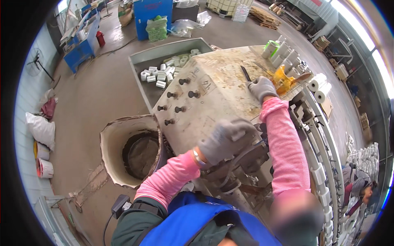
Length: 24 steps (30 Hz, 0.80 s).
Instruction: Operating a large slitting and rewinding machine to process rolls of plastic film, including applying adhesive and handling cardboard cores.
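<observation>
My right hand (262, 88), in a grey glove, is over the worn top of a machine housing (230, 65). Its fingers are closed round a dark, narrow, knife-like tool (245, 73), whose end sticks out beyond them toward the far side. Just right of that hand stands a pot coated in yellow paste (281, 82), with a wooden handle (302, 77) leaning out of it. My left hand (227, 139), also gloved, is lower, by the housing's near edge over the machine parts (246, 160). Motion smears its fingers, so whether it holds anything cannot be made out.
White rolls (285, 53) stand at the housing's far right corner. Black knobs (193, 94) jut from its sloping face. A grey bin (141, 84) with short white rolls lies beyond. An open drum (107, 141) stands at left; a conveyor rail (324, 164) runs along the right.
</observation>
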{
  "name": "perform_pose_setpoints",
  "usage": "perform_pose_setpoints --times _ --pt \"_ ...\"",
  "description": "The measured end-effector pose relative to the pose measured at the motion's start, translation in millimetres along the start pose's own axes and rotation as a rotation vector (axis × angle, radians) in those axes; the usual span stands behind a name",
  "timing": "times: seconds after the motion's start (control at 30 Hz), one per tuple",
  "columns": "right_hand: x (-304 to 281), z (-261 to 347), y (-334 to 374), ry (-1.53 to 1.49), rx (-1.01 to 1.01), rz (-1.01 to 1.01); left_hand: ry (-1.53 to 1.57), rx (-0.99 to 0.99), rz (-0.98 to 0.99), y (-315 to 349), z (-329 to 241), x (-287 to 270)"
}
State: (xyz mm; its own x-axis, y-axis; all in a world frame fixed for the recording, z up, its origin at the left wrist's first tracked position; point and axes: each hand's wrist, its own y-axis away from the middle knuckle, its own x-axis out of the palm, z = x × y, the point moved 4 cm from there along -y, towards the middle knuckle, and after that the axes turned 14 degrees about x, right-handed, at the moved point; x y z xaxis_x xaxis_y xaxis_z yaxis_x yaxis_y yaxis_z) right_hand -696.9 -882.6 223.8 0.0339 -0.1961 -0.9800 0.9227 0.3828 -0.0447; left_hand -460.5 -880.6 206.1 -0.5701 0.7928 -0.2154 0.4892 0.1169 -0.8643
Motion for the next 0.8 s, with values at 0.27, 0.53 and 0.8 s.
perform_pose_setpoints --times 0.27,0.53,0.8 --pt "-10.7 2.2 86.8 -0.485 -0.318 -0.108 -1.093 -0.326 -0.121 47.6 104.1 -141.2" --pt "-22.5 -56.8 179.0 -0.989 -0.189 0.123 -0.914 -0.522 -0.036 47.8 140.2 -148.2" --pt "-21.9 -181.7 237.4 -1.157 0.125 0.033 -0.89 -0.525 -0.042 49.4 135.3 -167.3"
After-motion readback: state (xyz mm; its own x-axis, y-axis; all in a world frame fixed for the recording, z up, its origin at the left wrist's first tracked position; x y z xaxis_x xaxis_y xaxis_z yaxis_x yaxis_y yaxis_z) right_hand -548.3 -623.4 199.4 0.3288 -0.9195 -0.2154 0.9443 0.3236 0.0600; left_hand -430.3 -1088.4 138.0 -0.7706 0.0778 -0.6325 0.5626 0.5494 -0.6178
